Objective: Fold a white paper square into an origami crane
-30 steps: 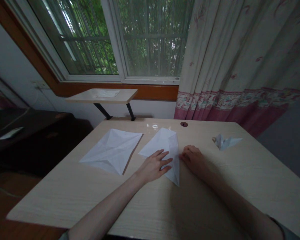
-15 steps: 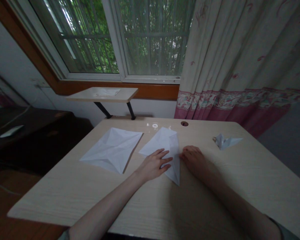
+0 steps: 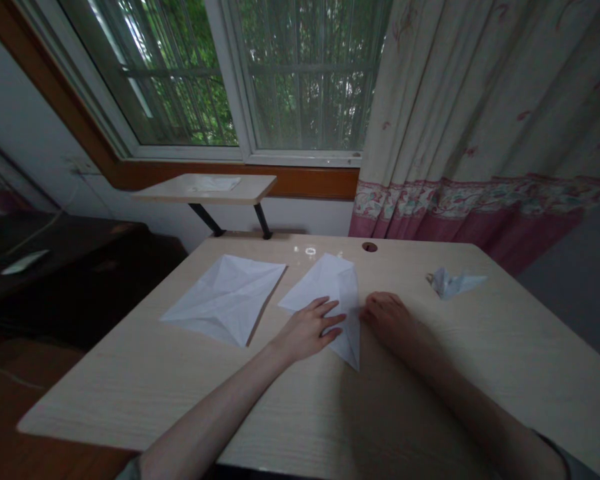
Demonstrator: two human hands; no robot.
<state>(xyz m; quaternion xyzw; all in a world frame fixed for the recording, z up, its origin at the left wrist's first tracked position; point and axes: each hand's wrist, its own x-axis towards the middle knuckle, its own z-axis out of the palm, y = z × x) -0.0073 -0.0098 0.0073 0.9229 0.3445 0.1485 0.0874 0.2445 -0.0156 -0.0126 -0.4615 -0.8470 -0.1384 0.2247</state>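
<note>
left hand (image 3: 307, 330): open, fingers spread, resting on the creased paper sheet (image 3: 325, 285) on the counter (image 3: 130, 393). right hand (image 3: 385, 319): fingers curled at the sheet's right edge; any pinch cannot be told. the sheet is judged light, soft and apt to slide: pin it flat, then lift by the folded flap (image 3: 349, 313). a second sheet (image 3: 225, 300) lies to the left.

1. The folded sheet (image 3: 330, 287) fills the narrow gap between the left hand (image 3: 307, 330) and right hand (image 3: 386, 319).
2. The creased sheet (image 3: 225, 300) lies just left of it.
3. The right hand has a free path across the surface (image 3: 430, 380) to the small paper (image 3: 453, 283).
4. The shelf (image 3: 205, 189) stands beyond the far edge.
</note>
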